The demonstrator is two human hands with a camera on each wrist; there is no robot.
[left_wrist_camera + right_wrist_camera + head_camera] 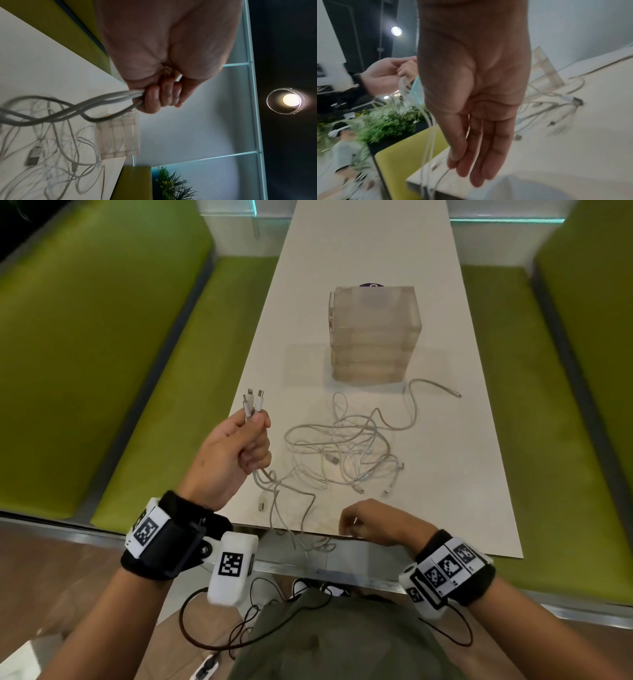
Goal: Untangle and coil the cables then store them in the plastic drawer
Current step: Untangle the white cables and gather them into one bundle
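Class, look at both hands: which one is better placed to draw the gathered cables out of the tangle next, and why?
Probably the right hand. Its fingers are straight and free at the table's near edge, beside the hanging strands. The left hand already grips the cables near their plugs, so it suits anchoring.

White table (455, 491) with cables (346, 446), drawer unit (375, 337)

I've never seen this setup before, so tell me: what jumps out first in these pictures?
The left hand, raised over the white table's left edge, grips a bundle of white cables with three connector ends sticking up. To its right, a tangle of white cables sprawls on the table. Behind the tangle stands the translucent plastic drawer unit, all drawers closed.
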